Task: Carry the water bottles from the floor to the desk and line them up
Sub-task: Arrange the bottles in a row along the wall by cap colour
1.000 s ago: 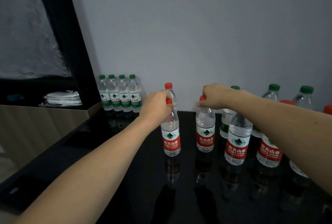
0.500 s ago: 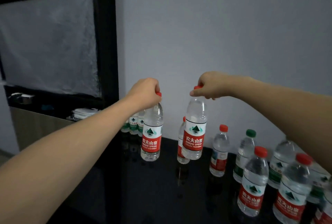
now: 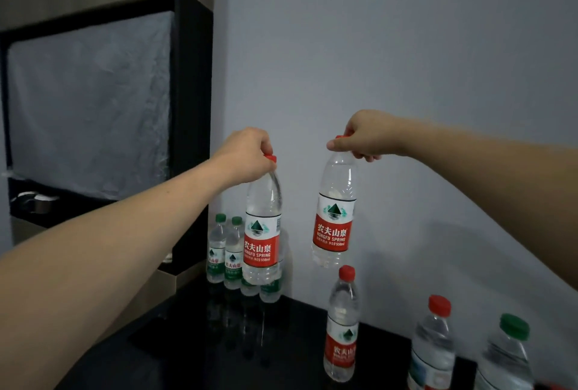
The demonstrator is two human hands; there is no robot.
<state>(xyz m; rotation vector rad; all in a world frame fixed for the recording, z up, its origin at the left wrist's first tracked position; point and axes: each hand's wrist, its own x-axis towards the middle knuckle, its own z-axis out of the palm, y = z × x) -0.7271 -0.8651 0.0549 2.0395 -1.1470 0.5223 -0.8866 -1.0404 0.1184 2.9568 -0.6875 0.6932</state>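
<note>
The left hand has its fingers curled round the cap of a red-label bottle; the right hand pinches another bottle likewise. Both hang in the air above the black surface, where more bottles stand below the fingers.

We take this for a plain indoor room, maybe an office or hotel room. We note a glossy black desk in the corner, bare grey wall, black-framed wood-panelled niche.
</note>
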